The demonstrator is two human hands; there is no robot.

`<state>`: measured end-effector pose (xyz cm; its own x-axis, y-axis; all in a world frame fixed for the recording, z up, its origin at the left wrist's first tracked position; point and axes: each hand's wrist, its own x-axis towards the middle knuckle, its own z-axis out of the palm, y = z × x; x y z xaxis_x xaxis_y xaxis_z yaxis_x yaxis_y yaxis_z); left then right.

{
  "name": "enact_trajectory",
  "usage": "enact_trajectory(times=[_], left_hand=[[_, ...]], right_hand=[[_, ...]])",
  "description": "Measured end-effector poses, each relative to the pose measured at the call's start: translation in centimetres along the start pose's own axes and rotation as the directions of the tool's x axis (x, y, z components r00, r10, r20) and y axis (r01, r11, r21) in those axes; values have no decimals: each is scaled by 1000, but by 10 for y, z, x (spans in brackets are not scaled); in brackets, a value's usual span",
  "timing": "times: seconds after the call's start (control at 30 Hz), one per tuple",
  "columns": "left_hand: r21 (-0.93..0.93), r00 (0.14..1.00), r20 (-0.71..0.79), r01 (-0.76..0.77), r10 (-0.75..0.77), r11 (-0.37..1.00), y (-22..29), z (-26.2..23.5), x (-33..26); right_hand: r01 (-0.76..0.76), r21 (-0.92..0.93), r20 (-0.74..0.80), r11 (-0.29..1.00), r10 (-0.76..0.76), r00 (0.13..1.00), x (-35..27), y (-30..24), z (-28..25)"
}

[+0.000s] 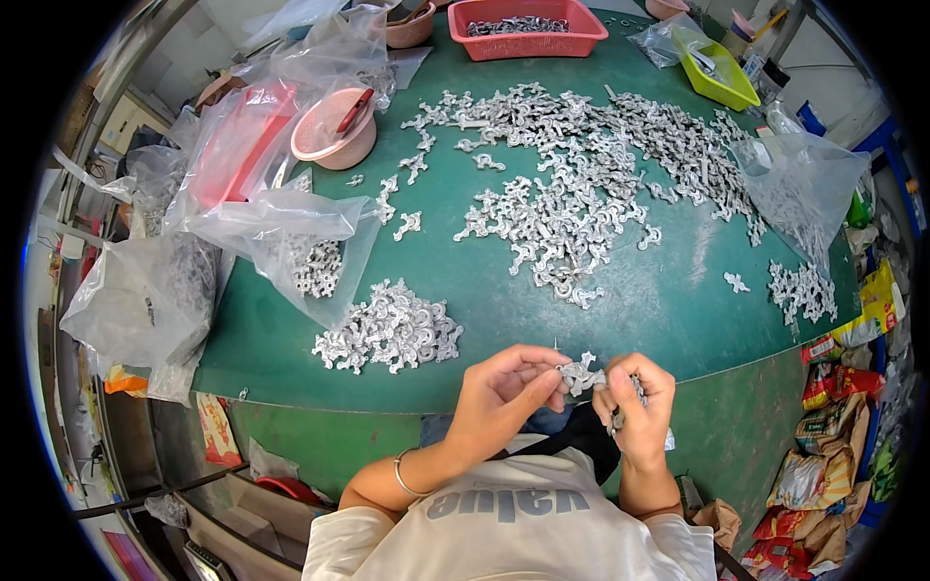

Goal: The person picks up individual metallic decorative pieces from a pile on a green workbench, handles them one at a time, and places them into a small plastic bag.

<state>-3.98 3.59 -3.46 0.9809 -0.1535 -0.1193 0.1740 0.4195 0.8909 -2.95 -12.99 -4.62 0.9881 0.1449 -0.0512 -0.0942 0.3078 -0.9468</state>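
Note:
Close to my body, at the front edge of the green table (407,247), my left hand (509,392) pinches a small silver metal casting (581,376) between thumb and fingers. The casting has several rounded lobes. My right hand (641,407) is closed at the casting's other side, and more grey metal pieces show between its curled fingers. How many it holds is hidden. Left of my hands lies a heap of similar silver castings (392,329). Beyond them a much larger pile of castings (572,184) spreads across the table.
Clear plastic bags with metal parts (310,242) lie at left, beside a pink bowl (334,131) holding a red-handled tool. A red tray (528,29) and a yellow-green basket (712,73) stand at the back. Another bag (804,189) and a small group of castings (802,292) lie at right.

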Motion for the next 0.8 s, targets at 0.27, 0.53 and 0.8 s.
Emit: enact_trajectory(times=[0.27,0.53,0.8], left_hand=[[-84,996,12,86,-85,993,-2,-4,1],[-99,996,5,91,-91,991,-2,-3,1],[-115,998,4,68,-68,991,-3,-3,1]], right_hand=[[-128,253,62,959,116,991,-1,5,1],[-99,259,49,961,89,995,-3,5,2],[-46,159,68,986,35,997,-5,4,1]])
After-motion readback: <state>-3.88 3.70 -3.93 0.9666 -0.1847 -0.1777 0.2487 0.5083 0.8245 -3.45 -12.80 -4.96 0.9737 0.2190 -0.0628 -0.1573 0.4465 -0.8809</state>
